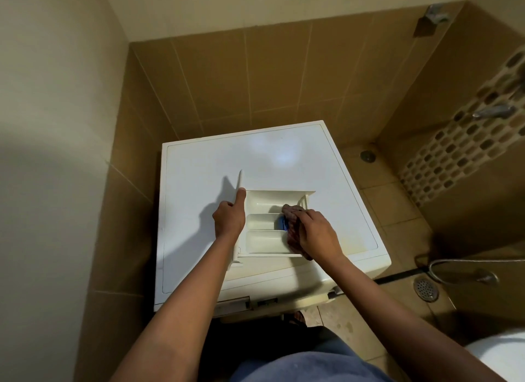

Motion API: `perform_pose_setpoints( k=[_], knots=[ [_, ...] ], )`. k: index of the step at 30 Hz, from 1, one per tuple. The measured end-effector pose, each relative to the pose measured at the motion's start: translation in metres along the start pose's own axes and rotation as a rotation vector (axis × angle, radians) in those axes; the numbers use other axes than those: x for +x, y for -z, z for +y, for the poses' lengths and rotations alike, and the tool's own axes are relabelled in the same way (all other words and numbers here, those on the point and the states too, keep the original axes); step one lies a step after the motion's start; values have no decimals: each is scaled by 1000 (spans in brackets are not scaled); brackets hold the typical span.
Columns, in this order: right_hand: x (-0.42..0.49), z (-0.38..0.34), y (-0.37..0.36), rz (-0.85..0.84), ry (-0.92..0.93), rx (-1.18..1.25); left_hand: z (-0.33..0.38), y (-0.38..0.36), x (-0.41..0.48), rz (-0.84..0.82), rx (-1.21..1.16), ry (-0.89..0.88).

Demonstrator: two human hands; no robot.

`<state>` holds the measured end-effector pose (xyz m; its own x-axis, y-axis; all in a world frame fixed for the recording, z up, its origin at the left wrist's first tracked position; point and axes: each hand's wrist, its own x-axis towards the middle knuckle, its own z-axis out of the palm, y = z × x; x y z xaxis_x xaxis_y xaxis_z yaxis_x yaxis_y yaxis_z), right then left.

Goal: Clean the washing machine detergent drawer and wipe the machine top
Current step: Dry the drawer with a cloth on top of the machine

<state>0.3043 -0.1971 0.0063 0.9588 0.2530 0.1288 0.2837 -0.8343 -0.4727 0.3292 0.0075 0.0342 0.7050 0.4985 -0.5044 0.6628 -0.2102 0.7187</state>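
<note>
The white detergent drawer [262, 224] lies pulled out on the white washing machine top [204, 165], its three compartments facing up and a blue insert [281, 223] in the middle one. My left hand [229, 216] grips the drawer's front panel at its left side, thumb up along the panel. My right hand [315, 233] holds a dark reddish cloth [292, 228] and presses it into the right end of the compartments.
Tan tiled walls close in behind and to the left of the machine. To the right lie the tiled floor, a floor drain [425, 289], a metal hose [454, 270] and a wall tap [493, 110]. A white toilet rim [500, 356] shows at the bottom right.
</note>
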Motion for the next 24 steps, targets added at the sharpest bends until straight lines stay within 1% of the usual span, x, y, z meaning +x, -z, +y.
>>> perform_pose_setpoints(
  k=[2,5,8,10,12,13,15,16,19,20,22,24],
  knots=[
    [1,-5,-9,17,-25,-43,0,-1,0,4,-1,-7],
    [9,-18,-25,54,-79,-34,1,-2,-1,11,3,-11],
    [13,-22,-29,77,-12,-62,0,-4,0,14,13,-15],
    [10,-21,-25,68,16,-30,0,-5,2,18,24,-21],
    [8,-19,-17,-33,22,37,-1,-5,3,16,41,-24],
    [10,-17,-8,-117,40,57,-1,-5,3,17,48,-25],
    [17,-5,5,-238,100,50,-2,-4,3,15,50,-27],
    [19,1,9,-248,80,63,-2,-4,3,13,45,-30],
    [16,3,6,-130,-134,11,-2,-4,3,16,34,-25],
    [13,-6,0,-112,-134,15,-3,-4,3,19,33,-23],
    [12,-23,-13,-153,-21,55,-2,-4,3,20,36,-26],
    [16,-27,-9,-197,69,61,-2,-4,2,23,41,-29]
  ],
)
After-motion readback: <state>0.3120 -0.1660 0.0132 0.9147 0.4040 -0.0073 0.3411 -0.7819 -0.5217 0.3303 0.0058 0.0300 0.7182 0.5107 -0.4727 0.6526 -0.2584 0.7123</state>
